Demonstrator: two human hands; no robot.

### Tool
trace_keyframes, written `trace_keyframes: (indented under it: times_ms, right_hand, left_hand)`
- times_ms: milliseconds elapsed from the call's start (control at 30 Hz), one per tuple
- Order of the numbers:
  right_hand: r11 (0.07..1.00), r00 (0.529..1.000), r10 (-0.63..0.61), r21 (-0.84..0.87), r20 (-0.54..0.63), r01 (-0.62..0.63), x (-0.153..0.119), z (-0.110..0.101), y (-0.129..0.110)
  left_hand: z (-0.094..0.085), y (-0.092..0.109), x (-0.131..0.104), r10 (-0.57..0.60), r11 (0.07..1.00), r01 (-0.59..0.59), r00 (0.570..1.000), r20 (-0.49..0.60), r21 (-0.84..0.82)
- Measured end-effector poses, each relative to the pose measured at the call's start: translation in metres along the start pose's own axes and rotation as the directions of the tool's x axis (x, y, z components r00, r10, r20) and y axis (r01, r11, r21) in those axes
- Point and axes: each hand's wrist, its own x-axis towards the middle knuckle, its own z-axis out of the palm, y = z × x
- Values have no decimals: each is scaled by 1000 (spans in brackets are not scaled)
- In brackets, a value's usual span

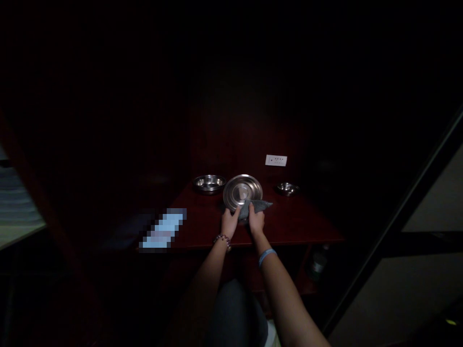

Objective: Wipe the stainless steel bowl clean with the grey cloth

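A shiny round steel plate point(234, 190) is held up on a tilt over the dark red table point(202, 226). My left hand point(229, 223), with a beaded bracelet on its wrist, grips the plate's lower left edge, thumb on the face. My right hand point(256, 220), wearing a blue wristband, is closed on a grey cloth point(263, 206) that lies against the plate's lower right part. The fingers behind the plate and cloth are hidden.
Steel bowls point(210, 184) stand at the table's back left, and a smaller steel bowl point(288, 188) at the back right. A white socket panel point(276, 160) is on the rear wall. Below the right side stands a bottle point(318, 265). A pixelated bright patch covers the left edge.
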Motion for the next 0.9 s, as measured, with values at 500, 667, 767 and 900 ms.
trace_keyframes:
  times_ms: [500,667,767,900]
  right_hand:
    - [999,999,27,-46,-17,-28,-1,-3,-2]
    - [999,1000,23,-44,-15,-24,-3,-4,-4]
    - [999,1000,14,-47,-21,-15,-4,-5,-5]
    - [998,999,21,-56,-40,-23,-4,-5,-5]
  left_hand:
    - [-1,-4,2,36,997,-34,999,30,-63]
    - [0,-3,2,31,996,-29,999,21,-83]
    - [-1,-1,1,21,995,-20,1000,13,-93]
    - [-1,0,0,30,997,-29,999,22,-71]
